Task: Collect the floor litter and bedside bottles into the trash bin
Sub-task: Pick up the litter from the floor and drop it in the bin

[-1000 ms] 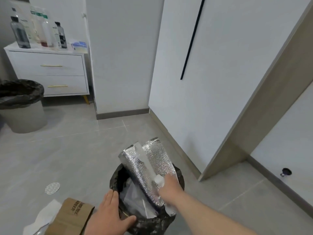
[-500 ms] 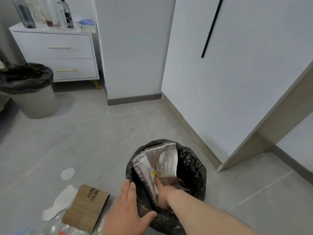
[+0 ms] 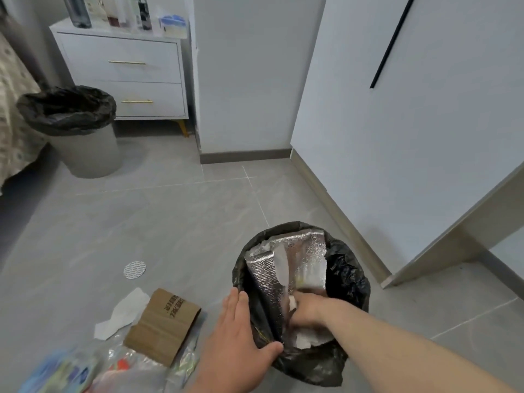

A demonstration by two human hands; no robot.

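Note:
A trash bin lined with a black bag [image 3: 348, 282] stands on the floor in front of me. A folded silver foil bag [image 3: 300, 256] is stuffed into it, its top level with the rim. My right hand [image 3: 307, 309] is inside the bin, fingers closed on the foil bag's lower part. My left hand [image 3: 238, 333] lies flat and open against the bin's left rim. On the floor to the left lie a brown cardboard piece [image 3: 163, 326], a white tissue [image 3: 122, 313], a round white seal [image 3: 135, 270] and clear plastic wrappers [image 3: 93, 367]. Several bottles [image 3: 107, 9] stand on the bedside cabinet.
A second grey bin with a black liner [image 3: 71, 129] stands by the white two-drawer bedside cabinet [image 3: 124, 75]. A patterned bed edge [image 3: 14, 109] is at far left. White wardrobe panels [image 3: 397, 137] and a wooden panel edge close off the right side.
My right hand has pushed the foil bag down from sticking well above the rim to sitting inside the bin. My view has tilted down and to the left.

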